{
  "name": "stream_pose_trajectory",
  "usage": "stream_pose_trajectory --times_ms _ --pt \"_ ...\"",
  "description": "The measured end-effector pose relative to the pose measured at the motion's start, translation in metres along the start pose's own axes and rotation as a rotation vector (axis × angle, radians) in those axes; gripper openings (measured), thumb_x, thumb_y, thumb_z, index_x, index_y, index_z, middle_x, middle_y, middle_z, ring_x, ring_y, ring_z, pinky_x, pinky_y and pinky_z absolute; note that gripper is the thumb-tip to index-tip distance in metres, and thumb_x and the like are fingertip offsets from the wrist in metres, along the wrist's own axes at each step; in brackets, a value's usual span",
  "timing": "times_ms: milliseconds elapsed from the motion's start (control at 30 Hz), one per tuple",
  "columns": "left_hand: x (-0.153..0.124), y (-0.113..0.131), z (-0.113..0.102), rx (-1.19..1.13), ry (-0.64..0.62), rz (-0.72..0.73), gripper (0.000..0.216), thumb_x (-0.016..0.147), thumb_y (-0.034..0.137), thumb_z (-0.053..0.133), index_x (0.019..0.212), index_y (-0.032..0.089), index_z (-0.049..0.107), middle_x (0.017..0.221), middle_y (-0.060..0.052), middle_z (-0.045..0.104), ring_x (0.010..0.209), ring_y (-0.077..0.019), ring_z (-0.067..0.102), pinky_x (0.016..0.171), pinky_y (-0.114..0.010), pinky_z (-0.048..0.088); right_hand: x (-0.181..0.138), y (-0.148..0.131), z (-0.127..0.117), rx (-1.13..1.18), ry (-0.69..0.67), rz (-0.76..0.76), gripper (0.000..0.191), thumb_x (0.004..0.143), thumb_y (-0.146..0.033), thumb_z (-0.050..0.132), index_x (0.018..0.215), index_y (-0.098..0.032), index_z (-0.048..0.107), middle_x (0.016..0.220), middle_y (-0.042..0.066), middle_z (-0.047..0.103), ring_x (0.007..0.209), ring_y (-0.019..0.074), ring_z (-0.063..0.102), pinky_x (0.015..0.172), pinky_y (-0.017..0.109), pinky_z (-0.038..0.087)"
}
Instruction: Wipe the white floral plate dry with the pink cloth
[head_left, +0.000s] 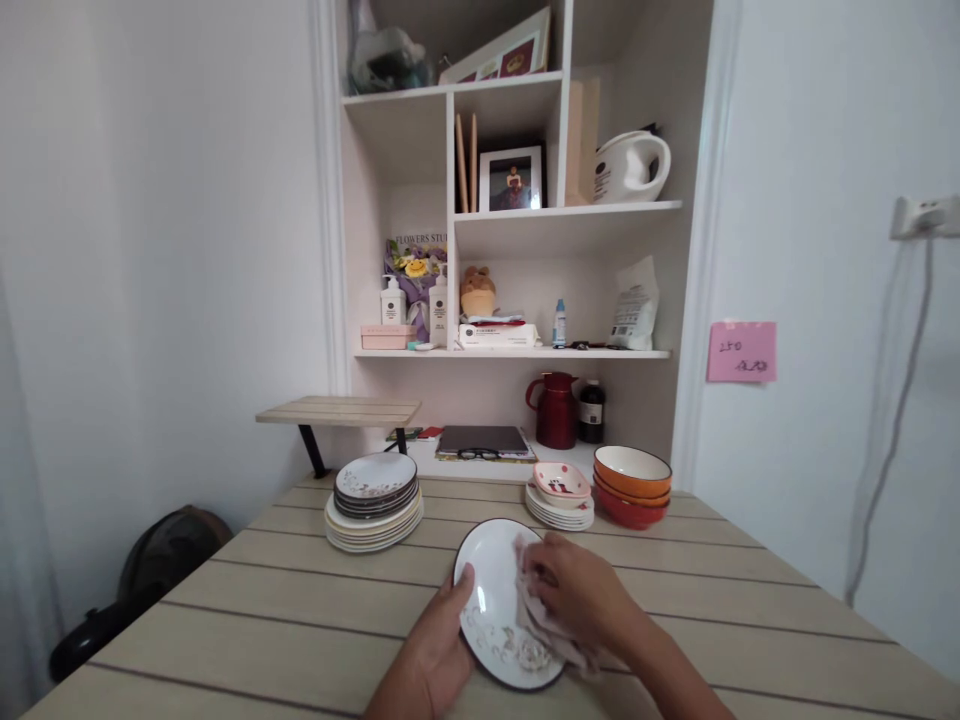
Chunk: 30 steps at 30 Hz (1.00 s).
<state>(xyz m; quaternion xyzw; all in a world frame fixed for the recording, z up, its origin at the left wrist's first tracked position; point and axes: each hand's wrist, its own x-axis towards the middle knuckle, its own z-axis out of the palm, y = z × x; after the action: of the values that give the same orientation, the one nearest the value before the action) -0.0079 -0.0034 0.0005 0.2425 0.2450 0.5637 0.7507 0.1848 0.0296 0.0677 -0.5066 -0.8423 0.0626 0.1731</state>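
A white plate [489, 575] with a dark rim and a floral pattern is tilted up above the table in front of me. My left hand [442, 640] grips its left edge, thumb on the upper face and the other fingers hidden beneath. Bunched in my right hand [574, 585] is a pale pinkish cloth [551, 632], pressed against the right side of the plate. Part of the cloth hangs over the plate's right edge.
Stacked plates [375, 478] stand at the back left, beside a small raised shelf [337, 408]. Back right are small dishes [562, 482] on saucers and stacked orange and red bowls [632, 472]. Behind them sit a laptop [482, 440] and a red jug [556, 412].
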Motion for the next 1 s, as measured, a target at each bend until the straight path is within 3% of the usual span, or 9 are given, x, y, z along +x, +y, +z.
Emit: stream_pose_trajectory --times_ms 100,200,267,433,567,767,867,1000 --pt "-0.002 0.001 0.002 -0.011 -0.025 -0.009 0.054 0.084 0.038 0.066 0.131 0.012 0.053 0.112 -0.018 0.070 0.107 -0.0316 0.065 0.102 -0.048 0.042 -0.009 0.001 -0.001 -0.009 -0.189 -0.148 0.022 0.065 -0.023 0.064 0.085 -0.027 0.072 0.093 0.002 0.069 0.085 0.0210 0.061 0.066 0.028 0.033" --pt "-0.002 0.000 0.002 0.004 -0.006 0.013 0.050 0.084 0.038 0.066 0.125 0.011 0.057 0.107 -0.017 0.072 0.102 -0.0302 0.067 0.098 -0.045 0.045 -0.012 -0.015 0.008 0.042 -0.270 -0.272 0.027 0.063 -0.027 0.068 0.089 -0.030 0.073 0.094 0.000 0.068 0.085 0.0201 0.061 0.067 0.027 0.035" --pt "0.000 -0.001 0.001 0.015 0.019 0.035 0.049 0.082 0.039 0.068 0.122 0.012 0.059 0.103 -0.016 0.073 0.098 -0.0291 0.068 0.095 -0.043 0.047 -0.010 -0.030 0.017 0.099 -0.230 -0.311 0.028 0.068 -0.025 0.064 0.094 -0.031 0.073 0.097 0.000 0.067 0.086 0.0186 0.060 0.068 0.026 0.036" --pt "0.010 -0.004 -0.003 -0.007 0.031 0.018 0.044 0.081 0.041 0.069 0.116 0.015 0.062 0.095 -0.012 0.074 0.088 -0.0273 0.071 0.087 -0.042 0.051 0.001 -0.055 0.036 0.212 -0.030 -0.203 0.022 0.077 -0.027 0.059 0.096 -0.029 0.070 0.101 0.001 0.064 0.091 0.0170 0.059 0.076 0.026 0.037" --pt "0.009 -0.002 -0.001 -0.007 0.017 0.036 0.041 0.083 0.037 0.068 0.115 0.013 0.062 0.098 -0.014 0.074 0.093 -0.0270 0.070 0.092 -0.042 0.049 0.008 -0.050 0.036 0.195 0.046 -0.125 0.022 0.083 -0.032 0.054 0.100 -0.029 0.069 0.102 0.002 0.063 0.092 0.0170 0.059 0.076 0.026 0.037" --pt "0.001 0.000 -0.001 -0.017 -0.045 0.007 0.057 0.084 0.036 0.067 0.134 0.015 0.051 0.113 -0.017 0.070 0.107 -0.0292 0.065 0.102 -0.045 0.041 0.010 -0.023 0.017 0.119 0.130 0.024 0.026 0.088 -0.031 0.046 0.104 -0.028 0.066 0.108 0.004 0.063 0.092 0.0180 0.060 0.074 0.027 0.036" --pt "0.000 0.001 -0.002 -0.019 -0.049 -0.005 0.062 0.084 0.037 0.067 0.138 0.015 0.046 0.118 -0.017 0.068 0.111 -0.0301 0.063 0.104 -0.046 0.039 0.003 -0.008 0.007 0.036 0.033 0.020 0.021 0.081 -0.026 0.050 0.094 -0.024 0.067 0.100 0.005 0.066 0.087 0.0195 0.060 0.068 0.028 0.033" --pt "-0.001 0.002 -0.001 -0.001 -0.063 -0.015 0.060 0.084 0.040 0.066 0.135 0.013 0.049 0.116 -0.018 0.069 0.110 -0.0315 0.064 0.102 -0.047 0.041 -0.007 -0.008 0.005 0.002 -0.173 -0.147 0.020 0.067 -0.021 0.060 0.085 -0.024 0.069 0.092 0.003 0.068 0.082 0.0190 0.058 0.064 0.028 0.030"
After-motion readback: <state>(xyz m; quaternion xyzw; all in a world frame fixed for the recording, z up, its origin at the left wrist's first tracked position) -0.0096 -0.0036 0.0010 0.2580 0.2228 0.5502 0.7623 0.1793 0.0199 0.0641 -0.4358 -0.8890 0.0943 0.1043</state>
